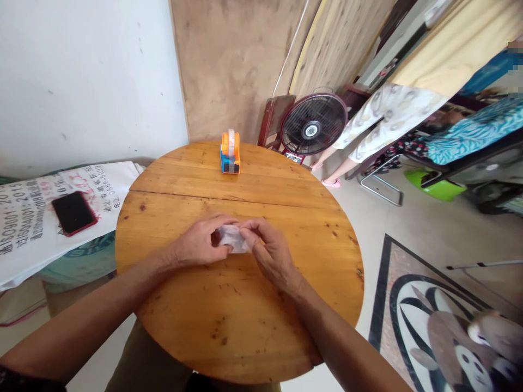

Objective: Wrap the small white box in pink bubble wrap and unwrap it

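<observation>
The single head-worn camera looks forward and steeply down from above the near edge of a round, varnished wooden table. It sits close, both forearms entering from below, and reaches the white wall beyond.

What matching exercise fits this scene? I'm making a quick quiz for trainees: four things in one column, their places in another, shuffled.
Things:
1. tape dispenser
2. phone
3. fan
4. small clear wrapper

Places:
A. on the floor past the round table
B. between the left hand and right hand
C. at the table's far edge
D. on the printed sack

Pairs: 1-C, 2-D, 3-A, 4-B
</observation>
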Motion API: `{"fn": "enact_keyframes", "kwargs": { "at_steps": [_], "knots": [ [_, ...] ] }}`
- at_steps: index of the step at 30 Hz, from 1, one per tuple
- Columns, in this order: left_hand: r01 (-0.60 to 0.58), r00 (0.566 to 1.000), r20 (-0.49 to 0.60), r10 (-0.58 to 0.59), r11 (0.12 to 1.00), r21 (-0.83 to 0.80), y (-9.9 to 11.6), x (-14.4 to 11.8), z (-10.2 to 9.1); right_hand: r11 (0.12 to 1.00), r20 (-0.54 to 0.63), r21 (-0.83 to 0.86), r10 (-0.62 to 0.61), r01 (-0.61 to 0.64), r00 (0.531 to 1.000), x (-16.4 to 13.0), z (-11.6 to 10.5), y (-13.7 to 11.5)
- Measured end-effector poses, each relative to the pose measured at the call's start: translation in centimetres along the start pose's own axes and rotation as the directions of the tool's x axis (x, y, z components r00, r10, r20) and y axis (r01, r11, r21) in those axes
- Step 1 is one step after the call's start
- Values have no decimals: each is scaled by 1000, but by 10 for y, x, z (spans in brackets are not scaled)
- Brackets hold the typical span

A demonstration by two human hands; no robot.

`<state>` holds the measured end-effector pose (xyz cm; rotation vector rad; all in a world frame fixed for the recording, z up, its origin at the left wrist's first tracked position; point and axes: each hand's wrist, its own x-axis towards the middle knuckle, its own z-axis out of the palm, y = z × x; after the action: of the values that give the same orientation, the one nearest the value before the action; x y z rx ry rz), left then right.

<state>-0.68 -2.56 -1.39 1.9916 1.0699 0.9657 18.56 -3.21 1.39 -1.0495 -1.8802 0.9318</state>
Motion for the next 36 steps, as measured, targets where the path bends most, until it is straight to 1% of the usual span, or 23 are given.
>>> {"fn": "enact_keyframes", "kwargs": {
  "at_steps": [1,3,5,8,11,13,16,18,19,22,24,27,29,31,33,34,36],
  "knots": [
    [85,996,7,-85,994,-65,4,0,0,998,-10,58,41,-40,999,4,-1,-1],
    [236,972,47,-231,949,-209,10,0,-1,981,-16,159,114,-110,993,12,-2,0],
    [343,939,101,-328,886,-312,11,0,-1,961,-14,227,166,-158,986,17,-1,5],
    [442,897,169,-409,814,-376,8,2,-1,942,5,270,204,-198,979,21,1,15],
    [478,878,203,-433,767,-428,4,2,-1,919,51,316,232,-235,972,20,0,20],
    [486,873,211,-440,748,-451,3,3,-1,891,110,371,236,-260,965,19,-3,20],
    [490,869,205,-449,731,-474,4,3,-2,854,244,419,221,-308,944,17,-9,18],
    [495,866,203,-457,722,-484,5,3,-3,873,312,376,197,-311,929,15,-10,17],
    [500,863,205,-462,717,-486,5,3,-3,897,321,332,182,-290,929,14,-11,18],
    [501,863,212,-459,723,-476,5,3,-6,963,271,179,147,-200,951,11,-10,20],
    [480,877,227,-424,746,-461,5,2,-8,967,232,155,162,-201,959,11,-9,21],
    [417,908,244,-340,779,-468,8,2,-10,917,240,277,224,-288,944,12,-12,19],
    [377,925,251,-285,771,-514,10,2,-9,872,271,360,243,-332,931,13,-14,16],
    [367,927,299,-227,719,-590,12,3,-7,866,283,368,241,-338,928,13,-17,14],
    [383,916,365,-167,637,-669,11,5,-3,900,275,304,231,-312,933,12,-20,12],
    [395,910,384,-153,596,-699,9,6,-2,924,264,255,219,-287,940,12,-22,12],
    [406,909,384,-160,543,-735,5,7,0,964,209,164,172,-208,963,11,-27,13]
  ]
}}
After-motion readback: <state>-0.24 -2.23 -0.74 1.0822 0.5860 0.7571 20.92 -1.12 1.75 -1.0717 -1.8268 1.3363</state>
